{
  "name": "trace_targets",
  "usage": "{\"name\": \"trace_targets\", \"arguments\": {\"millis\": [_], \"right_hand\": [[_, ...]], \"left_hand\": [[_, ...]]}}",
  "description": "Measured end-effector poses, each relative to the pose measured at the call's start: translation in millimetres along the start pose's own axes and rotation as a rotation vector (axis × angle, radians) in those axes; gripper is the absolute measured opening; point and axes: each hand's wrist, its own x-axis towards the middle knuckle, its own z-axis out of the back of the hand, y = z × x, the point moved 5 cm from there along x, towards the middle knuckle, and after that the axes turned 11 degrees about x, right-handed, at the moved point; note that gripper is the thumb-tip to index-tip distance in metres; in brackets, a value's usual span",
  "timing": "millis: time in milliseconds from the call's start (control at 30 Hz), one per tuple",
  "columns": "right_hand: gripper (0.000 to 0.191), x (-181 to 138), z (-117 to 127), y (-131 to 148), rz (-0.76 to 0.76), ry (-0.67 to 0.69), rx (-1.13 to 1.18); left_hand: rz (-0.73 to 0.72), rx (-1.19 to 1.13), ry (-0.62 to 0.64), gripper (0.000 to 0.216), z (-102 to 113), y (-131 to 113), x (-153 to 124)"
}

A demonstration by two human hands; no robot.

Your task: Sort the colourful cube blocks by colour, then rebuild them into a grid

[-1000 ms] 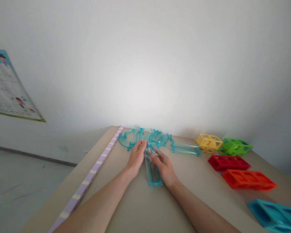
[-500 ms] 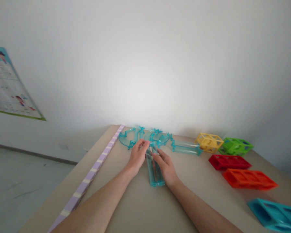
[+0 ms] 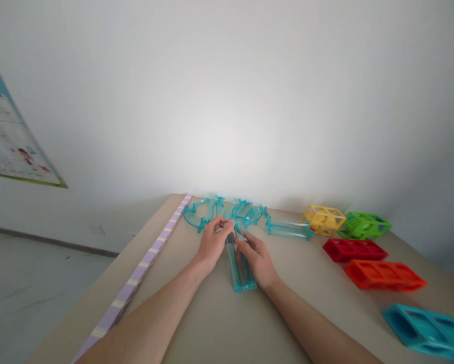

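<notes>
Translucent teal plastic makes up the two straight channel pieces [image 3: 242, 265] that lie side by side in the middle of the beige bench [image 3: 219, 323], running away from the person, with their near ends level. The left hand [image 3: 211, 242] curls over their far end, thumb and forefinger pinching the tip of the left piece. The right hand [image 3: 257, 258] lies along the right piece with its fingers [image 3: 246, 246] pressed together against it; whether they grip it or only steady it I cannot tell. Just beyond the hands, at the far edge, a cluster of curved translucent teal track pieces [image 3: 211, 211] lies flat, and whether the straight pair touches it is hidden by the fingers. Another straight teal section [image 3: 289, 228] lies apart to the right. Going by this layout, little is put together: nothing stands upright, and the yellow lattice block [image 3: 324, 219], green lattice block [image 3: 365, 225], red lattice block [image 3: 353, 249], orange lattice block [image 3: 384, 274] and large teal lattice block [image 3: 427, 328] all lie separately on the right side, well apart from the hands. A purple strip with pale marks [image 3: 143, 263] runs along the left edge.
</notes>
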Motion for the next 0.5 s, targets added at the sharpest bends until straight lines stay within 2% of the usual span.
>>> {"name": "trace_targets", "arguments": {"millis": [133, 333, 433, 500], "right_hand": [[0.037, 1.0, 3.3, -0.3, -0.012, 0.006, -0.018], [0.033, 4.3, 3.4, -4.0, -0.041, 0.029, -0.004], [0.035, 3.7, 4.0, 2.7, 0.02, 0.064, -0.066], [0.036, 1.3, 5.4, 12.2, 0.097, 0.066, -0.209]], "left_hand": [[0.062, -0.13, 0.034, 0.028, -2.7, 9.7, 0.9], [0.101, -0.183, 0.026, 0.03, -2.7, 10.8, 0.5], [0.094, -0.176, 0.0, 0.028, -1.7, 7.8, 0.3], [0.088, -0.201, -0.008, 0.026, -1.3, 4.9, -0.2]]}}
